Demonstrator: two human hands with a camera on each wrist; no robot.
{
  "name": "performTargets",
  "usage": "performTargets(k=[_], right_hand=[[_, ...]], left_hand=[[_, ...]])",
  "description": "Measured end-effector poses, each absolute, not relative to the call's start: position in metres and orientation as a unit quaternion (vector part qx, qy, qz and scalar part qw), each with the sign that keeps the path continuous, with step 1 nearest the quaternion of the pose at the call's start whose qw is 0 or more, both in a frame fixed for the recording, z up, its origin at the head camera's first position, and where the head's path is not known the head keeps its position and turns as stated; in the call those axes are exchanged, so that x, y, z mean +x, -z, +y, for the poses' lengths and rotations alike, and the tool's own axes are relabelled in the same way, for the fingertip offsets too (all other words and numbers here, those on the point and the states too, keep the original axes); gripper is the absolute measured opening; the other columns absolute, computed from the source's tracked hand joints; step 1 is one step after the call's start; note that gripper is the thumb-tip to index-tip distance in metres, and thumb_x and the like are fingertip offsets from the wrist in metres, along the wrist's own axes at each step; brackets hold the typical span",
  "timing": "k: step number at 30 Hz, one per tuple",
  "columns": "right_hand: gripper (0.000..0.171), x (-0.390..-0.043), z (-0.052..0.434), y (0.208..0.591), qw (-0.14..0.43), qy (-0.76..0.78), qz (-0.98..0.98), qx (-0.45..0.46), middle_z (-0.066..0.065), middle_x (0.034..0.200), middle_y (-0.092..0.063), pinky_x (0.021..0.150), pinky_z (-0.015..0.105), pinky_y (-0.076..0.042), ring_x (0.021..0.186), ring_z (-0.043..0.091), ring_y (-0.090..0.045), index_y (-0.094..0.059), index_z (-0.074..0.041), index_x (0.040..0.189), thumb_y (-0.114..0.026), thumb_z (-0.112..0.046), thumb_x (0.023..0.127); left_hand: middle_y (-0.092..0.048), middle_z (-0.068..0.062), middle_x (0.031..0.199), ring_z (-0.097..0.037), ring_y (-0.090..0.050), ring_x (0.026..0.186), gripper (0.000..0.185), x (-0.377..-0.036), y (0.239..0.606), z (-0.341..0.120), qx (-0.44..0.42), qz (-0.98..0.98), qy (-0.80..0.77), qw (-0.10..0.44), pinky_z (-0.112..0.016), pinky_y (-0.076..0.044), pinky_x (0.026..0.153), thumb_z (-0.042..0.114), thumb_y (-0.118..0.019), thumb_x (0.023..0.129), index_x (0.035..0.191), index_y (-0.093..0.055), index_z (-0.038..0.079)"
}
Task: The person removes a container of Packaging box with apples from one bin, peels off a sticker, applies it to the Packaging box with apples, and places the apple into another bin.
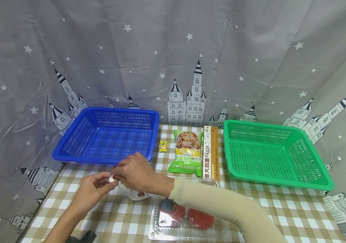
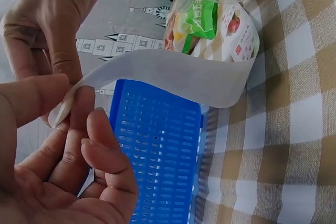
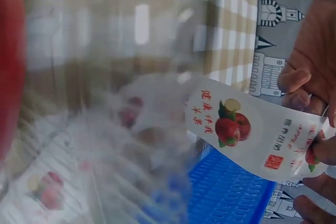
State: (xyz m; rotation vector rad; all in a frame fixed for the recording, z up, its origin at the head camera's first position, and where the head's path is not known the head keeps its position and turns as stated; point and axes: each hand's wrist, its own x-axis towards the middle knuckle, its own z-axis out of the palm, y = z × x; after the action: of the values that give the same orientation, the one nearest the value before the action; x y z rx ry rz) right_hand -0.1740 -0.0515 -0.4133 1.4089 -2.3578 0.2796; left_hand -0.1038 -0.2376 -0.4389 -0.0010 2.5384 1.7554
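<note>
Clearly, both hands pinched one end of a white label [image 2: 173, 74], the left hand [image 1: 92, 189] and right hand [image 1: 134, 172] meeting over the desk [image 1: 282, 206] just before the blue basket [image 1: 107, 136], while its far end stayed stuck to a clear pack [image 1: 137, 194]. An uneven tug could have torn the thin strip, or dragged the light pack across the desk.
</note>
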Motion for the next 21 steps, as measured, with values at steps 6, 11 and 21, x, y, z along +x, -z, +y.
performTargets(k=[6,11,21], right_hand=[[0.016,-0.1758,-0.0487,0.4149,0.228,-0.101,-0.815,0.524,-0.014,0.107,-0.071,0.08,0.02,-0.041,0.1,0.005,-0.065,-0.077,-0.032,0.105,-0.07,-0.031,0.091],[0.012,-0.1755,-0.0476,0.4147,0.255,-0.098,-0.807,0.524,-0.012,0.1,-0.069,0.074,0.02,-0.043,0.093,0.009,-0.062,-0.078,-0.031,0.098,-0.07,-0.03,0.09],[0.007,-0.1738,-0.0488,0.4192,0.199,-0.152,-0.816,0.52,-0.01,0.089,-0.06,0.063,0.014,-0.039,0.08,0.008,-0.052,-0.07,-0.021,0.093,-0.064,-0.021,0.091]], left_hand=[[-0.07,-0.015,0.097,-0.016,-0.067,0.084,0.04,-0.1037,0.4385,-0.2381,-0.003,0.815,-0.578,0.038,-0.025,-0.053,0.074,0.011,-0.072,0.09,0.121,-0.06,-0.011],[-0.071,-0.011,0.091,-0.013,-0.066,0.078,0.035,-0.1044,0.4406,-0.2374,0.0,0.792,-0.609,0.039,-0.027,-0.053,0.068,0.006,-0.071,0.09,0.118,-0.06,-0.012],[-0.068,-0.009,0.09,-0.011,-0.064,0.077,0.027,-0.1052,0.4427,-0.2373,-0.001,0.779,-0.625,0.047,-0.026,-0.054,0.066,-0.005,-0.062,0.09,0.115,-0.057,-0.014]])
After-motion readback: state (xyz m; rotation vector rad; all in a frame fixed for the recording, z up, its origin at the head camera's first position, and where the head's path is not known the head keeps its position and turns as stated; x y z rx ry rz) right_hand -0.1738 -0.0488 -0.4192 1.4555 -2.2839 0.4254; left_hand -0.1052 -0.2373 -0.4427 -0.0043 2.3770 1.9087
